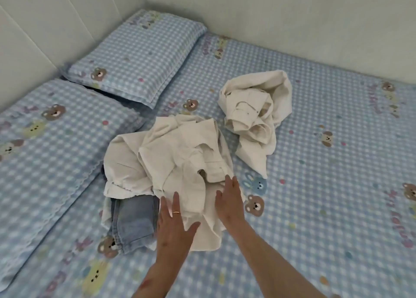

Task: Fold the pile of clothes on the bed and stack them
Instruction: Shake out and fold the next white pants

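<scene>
1. Near the centre of the frame I see the pile of clothes, crumpled cream garments heaped on the bed, none of it folded yet.
2. My left hand and right hand both reach in from the lower edge, fingers straight and spread, lying on or just over the near edge of the pile. Neither has hold of any cloth; the two hands are a little apart, side by side.
3. I judge this to be the very start: picking one garment out of the heap. No folded stack shows anywhere.
4. The next move calls for pinching a single cream piece by an edge or collar and drawing it free, then laying it flat on bare sheet at the lower right of the frame.
5. Below the cream cloth, at the lower left of the pile, blue jeans poke out, partly covered, so they may drag along when the top piece is lifted.
6. Up and to the right lies a second cream bundle, apart from the main heap and equally crumpled.
7. Two pillows sit at the upper left against the headboard, clear of the working area.
</scene>
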A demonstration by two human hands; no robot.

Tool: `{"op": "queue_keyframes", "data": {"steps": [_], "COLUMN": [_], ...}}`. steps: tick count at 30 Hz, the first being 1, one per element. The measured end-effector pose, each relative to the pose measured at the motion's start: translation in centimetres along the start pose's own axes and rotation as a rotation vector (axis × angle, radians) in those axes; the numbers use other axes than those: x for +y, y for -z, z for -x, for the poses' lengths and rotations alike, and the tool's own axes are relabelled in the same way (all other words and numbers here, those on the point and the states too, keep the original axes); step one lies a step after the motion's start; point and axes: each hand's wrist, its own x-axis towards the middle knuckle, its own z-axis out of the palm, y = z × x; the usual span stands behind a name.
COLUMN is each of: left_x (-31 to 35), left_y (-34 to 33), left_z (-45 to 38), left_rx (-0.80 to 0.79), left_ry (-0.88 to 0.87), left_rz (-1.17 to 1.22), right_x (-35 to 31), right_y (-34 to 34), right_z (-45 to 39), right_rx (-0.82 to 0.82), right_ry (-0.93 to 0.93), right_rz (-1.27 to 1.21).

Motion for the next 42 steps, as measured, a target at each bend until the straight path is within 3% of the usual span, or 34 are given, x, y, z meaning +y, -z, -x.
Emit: {"op": "queue_keyframes", "data": {"steps": [2, 4, 6, 8, 11, 14, 16, 20, 24, 27, 35, 38, 42], "left_x": [0.5, 1.2, 1.3, 1.1, 0.3, 0.4, 1.1, 4.9, 11.3, 16.5, 28.9, 33.8, 39.7], "left_y": [-1.5, -2.1, -1.5, -0.1, 3.0, 8.3, 12.3, 20.4, 27.3, 31.4, 40.4, 43.3, 45.9], "left_z": [-1.2, -2.2, -3.1, -3.1, -2.8, -2.3, -2.0, -1.7, 0.0, 2.1, 9.4, 13.8, 18.2], "left_rx": [-0.021, 0.005, 0.063, 0.119, 0.241, 0.291, 0.332, 0.346, 0.408, 0.407, 0.479, 0.451, 0.392], "left_ry": [0.003, 0.024, 0.033, 0.007, -0.068, 0.001, 0.001, -0.201, -0.38, -0.449, -0.796, -0.91, -0.937], "left_rz": [-0.124, -0.219, -0.167, -0.041, 0.354, 0.706, 0.801, 0.702, 0.566, 0.558, 0.395, 0.46, 0.569], "right_x": [0.2, 0.3, 0.5, 0.5, 0.1, -1.5, -2.9, -6.4, -10.0, -10.7, -9.4, -8.9, -7.6], "right_y": [-0.5, -0.7, -0.9, -0.4, 1.7, 5.5, 8.9, 17.5, 27.1, 34.3, 49.8, 55.4, 61.0], "right_z": [-2.6, -5.0, -6.5, -7.2, -6.4, -4.0, -1.7, 3.0, 8.6, 13.9, 27.0, 31.1, 36.1], "right_rx": [0.046, -0.007, -0.037, 0.007, 0.143, 0.26, 0.32, 0.472, 0.424, 0.423, 0.552, 0.685, 0.719], "right_ry": [-0.037, -0.042, 0.001, 0.029, 0.082, 0.147, 0.163, 0.272, 0.313, 0.357, 0.428, 0.496, 0.523], "right_rz": [0.133, 0.142, 0.14, 0.152, 0.101, 0.08, 0.104, 0.113, -0.297, -0.362, -0.134, -0.057, -0.048]}}
